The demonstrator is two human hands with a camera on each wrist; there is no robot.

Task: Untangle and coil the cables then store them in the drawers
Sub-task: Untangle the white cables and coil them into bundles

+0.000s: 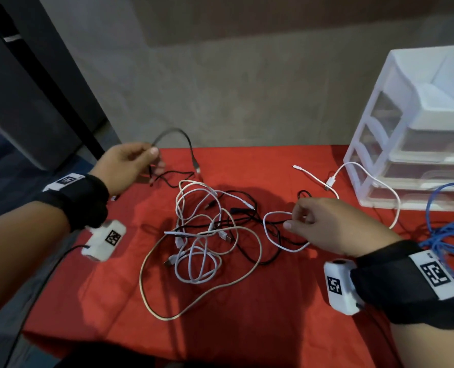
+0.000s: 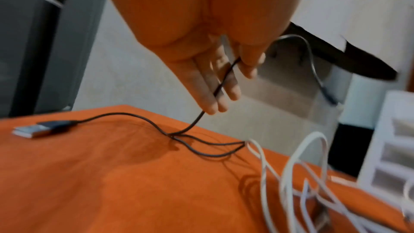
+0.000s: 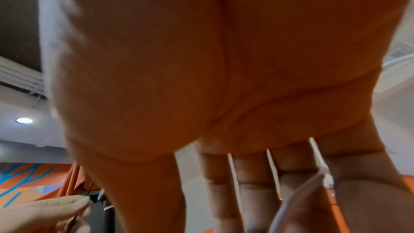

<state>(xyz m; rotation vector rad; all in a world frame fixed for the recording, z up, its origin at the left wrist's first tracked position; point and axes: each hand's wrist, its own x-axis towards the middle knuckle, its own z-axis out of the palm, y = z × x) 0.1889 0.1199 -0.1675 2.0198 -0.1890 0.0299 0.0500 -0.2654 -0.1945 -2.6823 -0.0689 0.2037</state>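
A tangle of white, black and beige cables [image 1: 207, 229] lies in the middle of the red tablecloth [image 1: 247, 314]. My left hand [image 1: 157, 158] is raised at the table's far left and pinches a black cable [image 1: 173, 132], which arches upward and hangs back down. In the left wrist view, the black cable [image 2: 224, 77] runs between the fingers of my left hand [image 2: 233, 84], and its USB plug [image 2: 38, 128] lies on the cloth. My right hand [image 1: 293, 217] pinches a loop of a white cable [image 1: 271, 235] right of the tangle. The white cable [image 3: 298, 198] crosses the fingers [image 3: 224, 192].
A white plastic drawer unit [image 1: 419, 144] stands at the table's far right, with its drawers pushed in. A bundle of blue cable [image 1: 443, 229] lies in front of it. A dark chair [image 1: 35, 102] stands off the table's left edge, and a grey wall is behind.
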